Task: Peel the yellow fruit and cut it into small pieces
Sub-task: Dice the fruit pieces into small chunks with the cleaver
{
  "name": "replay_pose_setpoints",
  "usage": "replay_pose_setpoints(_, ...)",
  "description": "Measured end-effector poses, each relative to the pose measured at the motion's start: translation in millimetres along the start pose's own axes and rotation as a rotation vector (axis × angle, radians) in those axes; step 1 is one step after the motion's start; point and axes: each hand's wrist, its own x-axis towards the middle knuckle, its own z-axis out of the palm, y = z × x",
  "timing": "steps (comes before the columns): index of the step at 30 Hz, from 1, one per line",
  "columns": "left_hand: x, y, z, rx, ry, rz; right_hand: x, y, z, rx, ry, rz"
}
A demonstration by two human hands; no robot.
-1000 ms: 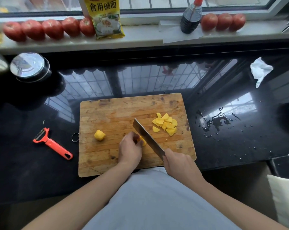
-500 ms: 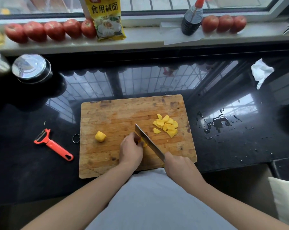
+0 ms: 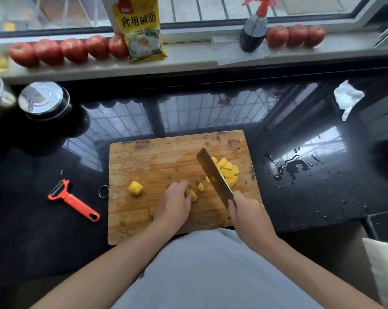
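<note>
A wooden cutting board (image 3: 153,157) lies on the black counter. My left hand (image 3: 174,202) holds a yellow fruit piece (image 3: 193,195) down on the board with curled fingers. A small cut cube (image 3: 201,187) lies just right of it. My right hand (image 3: 247,211) grips the handle of a cleaver (image 3: 214,175), whose blade is lifted and angled toward the far left, beside a pile of cut yellow pieces (image 3: 230,172). A larger yellow chunk (image 3: 135,188) sits alone on the board's left side.
A red peeler (image 3: 73,200) lies on the counter left of the board. Spilled water (image 3: 292,165) glistens at the right, a crumpled tissue (image 3: 347,98) farther back. Metal-lidded pots (image 3: 42,101) stand at the far left. Tomatoes (image 3: 73,50), a yellow packet (image 3: 141,30) and a dark bottle (image 3: 253,32) line the windowsill.
The cleaver has lifted off the fruit and swung right toward the pile. A small cube now lies free beside my left hand's piece.
</note>
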Motion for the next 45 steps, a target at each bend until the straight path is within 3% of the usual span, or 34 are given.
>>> replay_pose_setpoints(3,-4,2,-6,0.169,-0.047,0.019,-4,-2,-5,0.011,-0.025,0.001)
replay_pose_setpoints(6,-4,7,-5,0.177,-0.182,-0.120,-7,-8,-8,0.026,-0.062,-0.009)
replay_pose_setpoints(10,-9,21,-5,-0.414,-0.319,-0.469,-9,-18,-10,0.012,-0.169,-0.025)
replay_pose_setpoints(13,-13,24,-3,-0.581,-0.322,-0.573,-12,-21,-9,-0.020,-0.249,-0.063)
replay_pose_setpoints(22,-9,22,11,-0.728,-0.293,-0.607,-25,-14,-6,-0.249,-0.344,-0.121)
replay_pose_setpoints(30,-8,27,6,-0.651,-0.315,-0.569,-12,-18,6,-0.194,-0.395,-0.140)
replay_pose_setpoints(38,-8,31,2,-0.668,-0.340,-0.622,0,-29,-2,-0.077,-0.244,-0.126)
replay_pose_setpoints(45,-1,25,11,-0.695,-0.335,-0.638,-17,-18,-7,-0.173,-0.349,-0.121)
